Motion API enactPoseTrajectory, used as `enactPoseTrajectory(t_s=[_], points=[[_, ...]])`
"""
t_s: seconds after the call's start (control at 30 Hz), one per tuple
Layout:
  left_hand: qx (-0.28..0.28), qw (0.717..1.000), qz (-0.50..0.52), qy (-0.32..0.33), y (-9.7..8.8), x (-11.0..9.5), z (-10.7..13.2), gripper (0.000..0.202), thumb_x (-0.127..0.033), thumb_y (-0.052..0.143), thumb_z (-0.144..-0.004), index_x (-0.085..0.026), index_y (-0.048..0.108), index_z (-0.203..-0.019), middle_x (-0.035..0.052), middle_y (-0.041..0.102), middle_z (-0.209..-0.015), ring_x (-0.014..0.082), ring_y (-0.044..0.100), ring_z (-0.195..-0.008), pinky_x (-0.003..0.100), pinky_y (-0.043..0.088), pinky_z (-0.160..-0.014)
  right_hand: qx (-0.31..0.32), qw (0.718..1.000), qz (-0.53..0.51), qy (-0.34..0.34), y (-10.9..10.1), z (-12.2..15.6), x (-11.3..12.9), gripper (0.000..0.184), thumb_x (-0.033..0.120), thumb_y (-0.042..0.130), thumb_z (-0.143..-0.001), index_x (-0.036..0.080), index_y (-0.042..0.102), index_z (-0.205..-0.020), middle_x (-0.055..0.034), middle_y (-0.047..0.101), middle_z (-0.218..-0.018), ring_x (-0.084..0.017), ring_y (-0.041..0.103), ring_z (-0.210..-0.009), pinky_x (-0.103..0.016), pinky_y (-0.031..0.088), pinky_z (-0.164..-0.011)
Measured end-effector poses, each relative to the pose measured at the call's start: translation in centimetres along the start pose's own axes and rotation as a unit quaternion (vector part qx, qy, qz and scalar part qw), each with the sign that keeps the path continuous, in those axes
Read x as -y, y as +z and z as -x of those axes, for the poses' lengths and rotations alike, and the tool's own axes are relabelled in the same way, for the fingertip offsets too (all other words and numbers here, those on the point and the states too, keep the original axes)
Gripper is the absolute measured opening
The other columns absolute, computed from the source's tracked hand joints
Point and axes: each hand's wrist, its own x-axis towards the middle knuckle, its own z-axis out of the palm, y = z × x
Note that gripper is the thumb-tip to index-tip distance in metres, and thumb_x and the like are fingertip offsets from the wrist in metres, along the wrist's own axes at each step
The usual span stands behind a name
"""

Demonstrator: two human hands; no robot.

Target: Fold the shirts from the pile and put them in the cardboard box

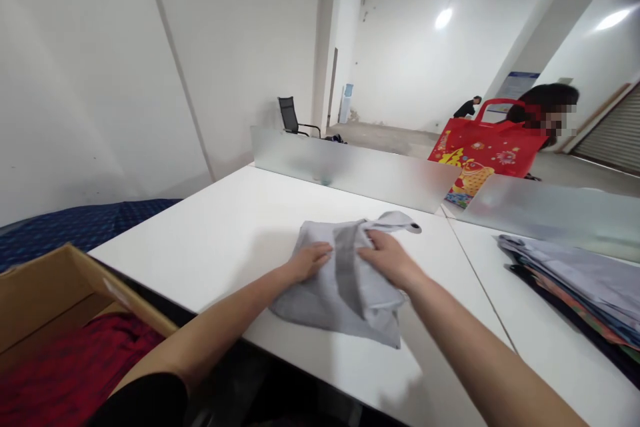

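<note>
A light grey garment (320, 300), partly folded, lies on the white table (200, 233) in front of me; whether it is a shirt cannot be told. My left hand (307, 261) rests on its left part, fingers stretched across the cloth. On the other side my right hand (389, 259) grips a raised fold, its fingertips partly tucked into the cloth. A loose end with a dark round spot sticks out beyond the right hand.
At right lies a stack of folded clothes (575, 280). A cardboard box (85, 280) with a red-and-dark checked cloth (100, 353) stands at lower left. Frosted dividers (350, 170) line the table's far edge; behind them are a red bag (490, 147) and two people.
</note>
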Motion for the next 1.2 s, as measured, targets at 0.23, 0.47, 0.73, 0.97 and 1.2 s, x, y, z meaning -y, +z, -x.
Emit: enactPoseTrajectory(t_s=[0.23, 0.47, 0.73, 0.97, 1.2], points=[[-0.024, 0.949, 0.28, -0.143, -5.3, 2.2, 3.8, 0.067, -0.077, 0.047, -0.079, -0.014, 0.062, -0.097, 0.0119, 0.069, -0.091, 0.0196, 0.067, -0.08, 0.033, 0.053, -0.076, 0.188, 0.979, -0.035, 0.072, 13.4, -2.1, -3.0, 0.053, 0.03, 0.061, -0.081, 0.018, 0.052, -0.132, -0.0008, 0.066, -0.08, -0.015, 0.062, -0.059, -0.025, 0.048, -0.049], [-0.112, 0.989, -0.044, -0.09, -1.9, 0.8, 1.7, 0.069, -0.027, 0.073, -0.066, -0.012, 0.052, -0.131, 0.0162, 0.058, -0.134, 0.0326, 0.052, -0.125, 0.04, 0.04, -0.106, 0.12, 0.964, 0.154, -0.178, 9.3, 2.3, -5.4, 0.038, 0.025, 0.058, -0.086, 0.021, 0.061, -0.124, -0.0096, 0.065, -0.119, -0.023, 0.062, -0.106, -0.039, 0.048, -0.096], [-0.13, 0.975, -0.171, -0.062, -0.8, 1.2, 0.9, 0.064, -0.02, 0.058, -0.078, -0.018, 0.044, -0.14, 0.0111, 0.055, -0.139, 0.0275, 0.051, -0.128, 0.036, 0.037, -0.109, 0.127, 0.927, 0.313, -0.162, 7.9, 6.9, -7.3, 0.051, 0.037, 0.056, -0.092, 0.021, 0.05, -0.14, -0.0136, 0.042, -0.151, -0.033, 0.034, -0.141, -0.06, 0.017, -0.115], [-0.132, 0.95, -0.215, -0.183, -2.6, 1.2, 3.9, 0.072, -0.056, 0.054, -0.082, -0.007, 0.045, -0.133, 0.0221, 0.06, -0.123, 0.0337, 0.058, -0.116, 0.039, 0.042, -0.095, -0.077, 0.948, 0.308, -0.034, 6.9, 9.4, -9.2, 0.051, 0.037, 0.048, -0.093, 0.016, 0.048, -0.139, -0.0196, 0.038, -0.15, -0.039, 0.036, -0.135, -0.059, 0.037, -0.103], [-0.079, 0.961, -0.211, -0.163, -1.1, 0.1, 6.9, 0.077, -0.044, 0.065, -0.075, -0.013, 0.037, -0.14, 0.0187, 0.06, -0.129, 0.0332, 0.06, -0.115, 0.036, 0.044, -0.091, -0.138, 0.968, 0.182, 0.101, 4.7, 8.0, -9.7, 0.065, 0.025, 0.06, -0.075, 0.014, 0.045, -0.138, -0.0147, 0.058, -0.122, -0.029, 0.059, -0.108, -0.042, 0.047, -0.094]])
